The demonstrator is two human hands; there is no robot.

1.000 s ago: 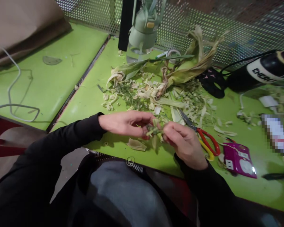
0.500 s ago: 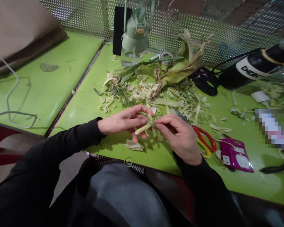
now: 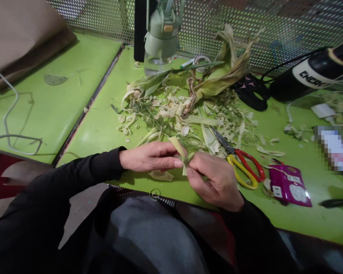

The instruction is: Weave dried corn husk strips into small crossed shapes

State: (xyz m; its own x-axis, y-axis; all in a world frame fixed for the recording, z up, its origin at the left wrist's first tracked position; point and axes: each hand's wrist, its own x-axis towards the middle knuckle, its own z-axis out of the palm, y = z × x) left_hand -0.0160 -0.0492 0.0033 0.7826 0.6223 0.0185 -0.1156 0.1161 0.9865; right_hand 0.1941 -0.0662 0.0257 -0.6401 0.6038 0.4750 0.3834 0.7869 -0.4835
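Observation:
Both hands meet over the near edge of a green table (image 3: 103, 125). My left hand (image 3: 150, 156) and my right hand (image 3: 214, 179) pinch the same small folded piece of corn husk (image 3: 182, 153) between fingers and thumbs. A pale husk strip sticks up from the pinch. Right behind the hands lies a heap of cut husk scraps and green strands (image 3: 183, 114). Red and yellow scissors (image 3: 241, 163) lie on the table just right of my right hand.
Whole corn husks (image 3: 217, 82) lie at the back by a pale green bottle (image 3: 160, 38) and a perforated metal wall. A magenta packet (image 3: 288, 185), a black bottle (image 3: 314, 74) and cables sit to the right. A white cable (image 3: 10, 131) lies on the left table.
My hands have drawn a little closer to my body and pressed together on the husk piece; the stalk end that stuck out to the left is now folded in.

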